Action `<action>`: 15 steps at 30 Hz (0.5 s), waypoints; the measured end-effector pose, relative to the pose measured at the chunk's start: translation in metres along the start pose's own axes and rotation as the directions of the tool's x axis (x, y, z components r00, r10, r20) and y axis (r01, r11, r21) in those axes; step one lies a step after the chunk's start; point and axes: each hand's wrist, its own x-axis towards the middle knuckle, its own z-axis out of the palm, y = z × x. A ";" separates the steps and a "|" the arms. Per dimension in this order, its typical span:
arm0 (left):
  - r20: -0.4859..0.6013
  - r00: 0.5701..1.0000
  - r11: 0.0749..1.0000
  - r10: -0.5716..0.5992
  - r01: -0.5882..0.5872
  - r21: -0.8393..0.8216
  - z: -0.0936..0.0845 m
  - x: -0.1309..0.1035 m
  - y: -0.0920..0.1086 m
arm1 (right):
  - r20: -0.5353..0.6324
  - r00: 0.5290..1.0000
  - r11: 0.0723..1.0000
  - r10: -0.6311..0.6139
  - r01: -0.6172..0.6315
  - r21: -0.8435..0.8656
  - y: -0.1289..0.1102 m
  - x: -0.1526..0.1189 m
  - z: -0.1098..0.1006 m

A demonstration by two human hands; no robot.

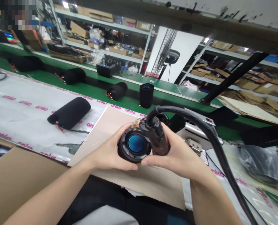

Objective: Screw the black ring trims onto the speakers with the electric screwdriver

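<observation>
My left hand (108,153) is wrapped round a black cylindrical speaker (122,147) that stands end-up, its round blue diaphragm facing me. In my right hand (176,153) is a dark handheld tool (159,140) with a thick black cable. The tool's head leans over the speaker's upper right rim, where its tip is hard to make out. My right thumb lies close to the speaker's lower edge. Beneath both hands is a beige cardboard sheet (101,125). Another black fabric-covered speaker (71,112) lies to the left, red wires coming out of its end.
On the green conveyor belt (131,103) are several more black speakers, one upright (146,95). A silver metal box (197,131) stands right of my hands. The thick cable (214,137) arches down to the right. A clear plastic bag (263,162) lies farther right; brown cardboard (24,172) is at lower left.
</observation>
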 end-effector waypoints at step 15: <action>0.064 0.998 0.996 -0.028 0.034 -0.085 0.000 0.004 -0.002 | -0.014 0.993 0.992 0.120 -0.120 -0.049 0.010 -0.013 0.006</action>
